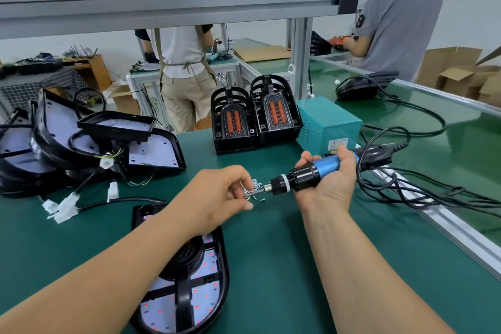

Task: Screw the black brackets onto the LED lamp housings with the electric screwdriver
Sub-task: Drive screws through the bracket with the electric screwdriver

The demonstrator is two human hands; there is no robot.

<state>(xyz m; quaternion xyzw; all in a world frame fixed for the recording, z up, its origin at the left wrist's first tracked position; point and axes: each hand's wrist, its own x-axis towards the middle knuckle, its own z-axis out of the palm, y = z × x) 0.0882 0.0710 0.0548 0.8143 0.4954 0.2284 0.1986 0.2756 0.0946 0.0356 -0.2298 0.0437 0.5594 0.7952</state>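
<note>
My right hand (332, 179) grips the blue and black electric screwdriver (306, 173), held level with its bit pointing left. My left hand (217, 195) pinches a small screw at the bit's tip, just over a little heap of loose screws (254, 184) on the green mat. Below my left forearm lies an LED lamp housing (189, 279) with a black bracket (187, 285) laid across its white LED board. Two stacks of black brackets (254, 116) stand at the back of the mat.
A pile of lamp housings (89, 138) with cables and white connectors (65, 206) fills the left. A teal power box (328, 122) stands behind the screwdriver; its black cords (423, 192) trail over the aluminium rail (439, 222) on the right. Two people work at benches beyond.
</note>
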